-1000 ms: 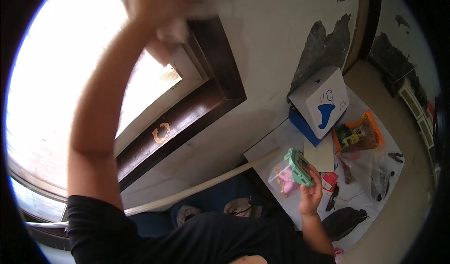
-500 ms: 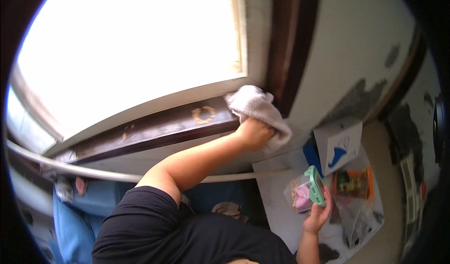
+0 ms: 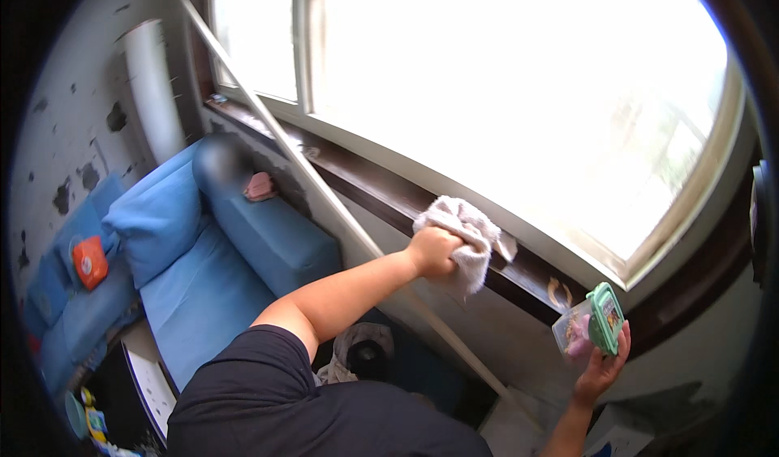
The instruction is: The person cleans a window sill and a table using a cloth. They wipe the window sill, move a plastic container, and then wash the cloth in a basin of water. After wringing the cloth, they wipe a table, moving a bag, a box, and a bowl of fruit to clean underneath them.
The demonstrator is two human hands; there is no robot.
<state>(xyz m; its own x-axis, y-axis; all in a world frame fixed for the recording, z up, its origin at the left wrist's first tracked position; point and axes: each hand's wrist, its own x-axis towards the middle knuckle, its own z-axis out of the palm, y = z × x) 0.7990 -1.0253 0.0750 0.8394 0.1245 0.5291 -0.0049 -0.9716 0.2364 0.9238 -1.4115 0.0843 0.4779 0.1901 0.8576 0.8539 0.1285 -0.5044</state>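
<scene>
My left hand (image 3: 434, 251) is closed round a bunched pale towel cloth (image 3: 464, 228), pressed onto the dark window sill (image 3: 369, 183). A ring-shaped tan mark or piece (image 3: 559, 293) shows on the sill to the right of the cloth. At the right, my right hand (image 3: 604, 369) grips a clear plastic food container (image 3: 570, 334) by its green lid (image 3: 607, 317). Something pink and some small tan pieces show through its wall. The container is held up in front of the sill's right end, tilted on its side.
A long pale pole (image 3: 324, 191) leans across the sill and wall. Left of it stands a blue sofa (image 3: 203, 291) with a blue cushion (image 3: 154, 222), an orange packet (image 3: 90, 262) and a pink item (image 3: 260, 187). The bright window (image 3: 519, 92) fills the upper right.
The view has swung left, bringing the sofa in. My left hand and the cloth have moved left along the sill, away from its right corner. My right hand has lifted the container.
</scene>
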